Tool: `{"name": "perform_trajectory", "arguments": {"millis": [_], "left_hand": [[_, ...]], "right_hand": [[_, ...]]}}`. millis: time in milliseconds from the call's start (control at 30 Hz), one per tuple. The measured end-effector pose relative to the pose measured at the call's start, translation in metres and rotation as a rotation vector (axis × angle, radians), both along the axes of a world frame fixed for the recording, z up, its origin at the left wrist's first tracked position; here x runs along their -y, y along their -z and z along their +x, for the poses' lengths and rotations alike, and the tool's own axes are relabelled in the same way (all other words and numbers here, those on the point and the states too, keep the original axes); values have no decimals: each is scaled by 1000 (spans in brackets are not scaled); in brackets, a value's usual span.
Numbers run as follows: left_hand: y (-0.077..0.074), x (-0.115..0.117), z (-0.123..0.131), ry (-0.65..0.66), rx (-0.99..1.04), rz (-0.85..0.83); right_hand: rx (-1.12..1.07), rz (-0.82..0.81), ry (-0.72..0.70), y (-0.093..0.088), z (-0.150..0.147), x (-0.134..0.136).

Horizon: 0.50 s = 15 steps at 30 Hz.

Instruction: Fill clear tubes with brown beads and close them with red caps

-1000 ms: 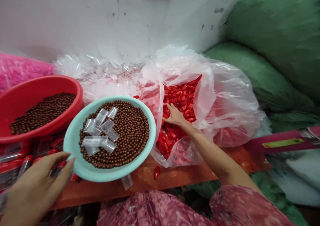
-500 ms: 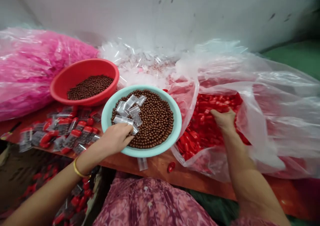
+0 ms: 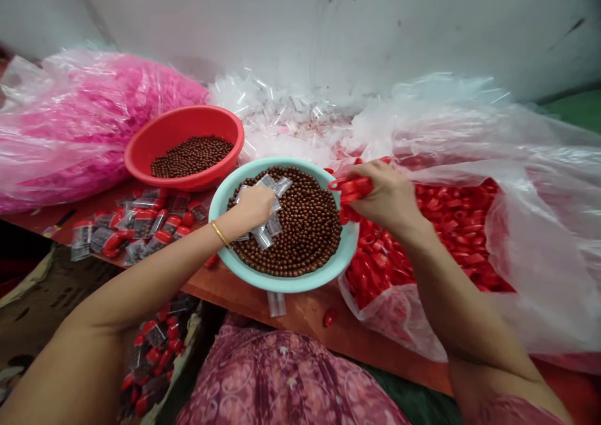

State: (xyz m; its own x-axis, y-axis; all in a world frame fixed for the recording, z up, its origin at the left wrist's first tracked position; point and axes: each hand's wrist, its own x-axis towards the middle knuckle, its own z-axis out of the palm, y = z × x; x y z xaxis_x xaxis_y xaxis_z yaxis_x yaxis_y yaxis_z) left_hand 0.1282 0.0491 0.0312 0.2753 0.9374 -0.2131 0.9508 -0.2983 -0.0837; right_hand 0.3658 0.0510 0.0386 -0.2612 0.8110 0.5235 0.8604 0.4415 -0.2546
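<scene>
My left hand (image 3: pixel 256 206), a gold bangle on its wrist, is closed over the clear plastic tubes (image 3: pixel 265 234) lying on brown beads (image 3: pixel 305 225) in the pale blue basin (image 3: pixel 284 283). Its fingertips are hidden, so I cannot make out what they grip. At the basin's right rim my right hand (image 3: pixel 387 196) is closed around several red plastic caps (image 3: pixel 354 190), which stick out past the fingers. Behind that wrist, an opened clear bag (image 3: pixel 516 237) spills over with more red caps (image 3: pixel 451 225).
A red basin (image 3: pixel 134 153) of brown beads stands behind on the left, beside a bag of pink pieces (image 3: pixel 113 106). Filled red-capped tubes (image 3: pixel 143 221) lie on the orange tabletop (image 3: pixel 300 309); more fill a cardboard box (image 3: pixel 56 293) below. One loose red cap (image 3: pixel 330 317) lies near the front edge.
My right hand has come out of the bag with red caps and moved left to the blue basin. My left hand has moved further in over the clear tubes and closed.
</scene>
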Motion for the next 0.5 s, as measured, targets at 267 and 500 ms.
{"name": "perform_trajectory", "arguments": {"millis": [267, 500], "left_hand": [[21, 0, -4, 45, -51, 21], [-9, 10, -7, 67, 77, -5]], "right_hand": [[395, -196, -56, 34, -49, -35], [206, -50, -64, 53, -43, -44]]}}
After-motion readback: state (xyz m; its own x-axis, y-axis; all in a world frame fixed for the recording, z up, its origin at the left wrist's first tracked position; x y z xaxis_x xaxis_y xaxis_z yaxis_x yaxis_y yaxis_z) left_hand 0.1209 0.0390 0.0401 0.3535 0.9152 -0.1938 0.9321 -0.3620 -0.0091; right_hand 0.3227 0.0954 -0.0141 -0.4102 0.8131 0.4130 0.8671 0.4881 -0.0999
